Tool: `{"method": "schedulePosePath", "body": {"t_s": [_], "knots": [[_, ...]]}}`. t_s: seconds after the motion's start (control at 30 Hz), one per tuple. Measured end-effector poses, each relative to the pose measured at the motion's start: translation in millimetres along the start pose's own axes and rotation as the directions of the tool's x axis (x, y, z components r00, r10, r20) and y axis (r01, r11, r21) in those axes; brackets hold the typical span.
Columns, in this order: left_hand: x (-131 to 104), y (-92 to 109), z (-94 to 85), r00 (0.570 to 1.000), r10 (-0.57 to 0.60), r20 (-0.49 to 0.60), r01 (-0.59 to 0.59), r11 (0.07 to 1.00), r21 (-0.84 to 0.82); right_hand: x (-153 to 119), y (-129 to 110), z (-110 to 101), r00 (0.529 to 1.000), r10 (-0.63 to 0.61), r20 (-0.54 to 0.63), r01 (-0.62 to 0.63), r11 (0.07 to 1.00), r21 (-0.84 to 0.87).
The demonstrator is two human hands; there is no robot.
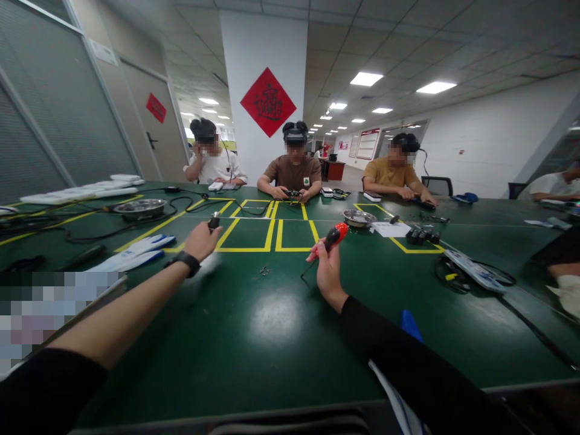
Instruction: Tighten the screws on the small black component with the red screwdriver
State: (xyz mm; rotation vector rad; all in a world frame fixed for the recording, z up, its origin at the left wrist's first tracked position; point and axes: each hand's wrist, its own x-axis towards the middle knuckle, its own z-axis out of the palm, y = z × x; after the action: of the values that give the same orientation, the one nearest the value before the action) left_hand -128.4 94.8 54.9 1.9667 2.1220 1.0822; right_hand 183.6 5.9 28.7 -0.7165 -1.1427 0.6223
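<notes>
My left hand (202, 241), with a black band on its wrist, is closed around a small black object with a metallic top (214, 222), held above the green table (254, 362). On the right, my right hand (330, 272) grips a red and black screwdriver (336, 237). Its thin dark shaft slants down to the left, with the tip low over the table. Several tiny metal pieces (265, 271) lie on the table between my hands.
Yellow tape (244, 249) marks boxes beyond my hands. Metal bowls (359, 218) stand left and right, with gloves (131, 254) and cables at the left. Black parts (422, 235) and a cabled white device (473, 269) lie right. People sit across the table.
</notes>
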Motion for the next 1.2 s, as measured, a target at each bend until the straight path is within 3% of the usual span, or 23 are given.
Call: {"method": "schedulePosePath", "body": {"t_s": [0.1,0.2,0.27,0.33,0.43,0.57,0.67,0.77,0.97,1.07,1.2], "knots": [[-45.1,52.9,30.1,0.994,0.057,0.089,-0.039,0.982,-0.187,3.1,0.0,-3.5,1.000,0.009,-0.015,-0.009,0.999,-0.037],[-95.6,99.0,59.8,0.938,0.240,0.249,-0.049,0.805,-0.591,6.0,3.2,-5.9,0.999,0.018,-0.042,-0.021,0.998,-0.061],[-121.3,119.4,73.0,0.917,0.284,0.279,-0.033,0.753,-0.658,8.3,5.9,-6.7,0.998,0.028,-0.052,-0.031,0.998,-0.062],[-136.5,129.8,79.1,0.905,0.326,0.275,-0.091,0.777,-0.622,10.9,8.3,-7.6,0.997,0.043,-0.066,-0.047,0.997,-0.060],[-142.5,131.1,77.4,0.861,0.410,0.300,-0.159,0.778,-0.607,14.8,10.8,-9.7,0.992,0.080,-0.100,-0.085,0.995,-0.051],[-138.0,125.3,70.0,0.771,0.516,0.373,-0.153,0.719,-0.678,17.7,12.2,-12.7,0.989,0.093,-0.116,-0.099,0.994,-0.049],[-135.9,123.0,68.9,0.739,0.550,0.389,-0.154,0.700,-0.698,18.1,11.4,-13.4,0.990,0.083,-0.112,-0.089,0.995,-0.051],[-136.3,121.0,69.3,0.738,0.558,0.381,-0.182,0.707,-0.684,18.3,10.3,-12.9,0.991,0.093,-0.096,-0.097,0.994,-0.043],[-135.2,114.0,64.2,0.800,0.523,0.293,-0.312,0.781,-0.540,19.7,13.3,-15.1,0.995,0.081,-0.066,-0.089,0.989,-0.122],[-132.8,111.5,64.6,0.807,0.539,0.243,-0.379,0.786,-0.488,19.6,15.4,-15.6,0.997,0.075,-0.025,-0.079,0.979,-0.188],[-130.0,112.2,66.2,0.824,0.515,0.235,-0.382,0.812,-0.441,16.7,18.3,-13.1,0.983,0.181,-0.020,-0.182,0.970,-0.161]]}}
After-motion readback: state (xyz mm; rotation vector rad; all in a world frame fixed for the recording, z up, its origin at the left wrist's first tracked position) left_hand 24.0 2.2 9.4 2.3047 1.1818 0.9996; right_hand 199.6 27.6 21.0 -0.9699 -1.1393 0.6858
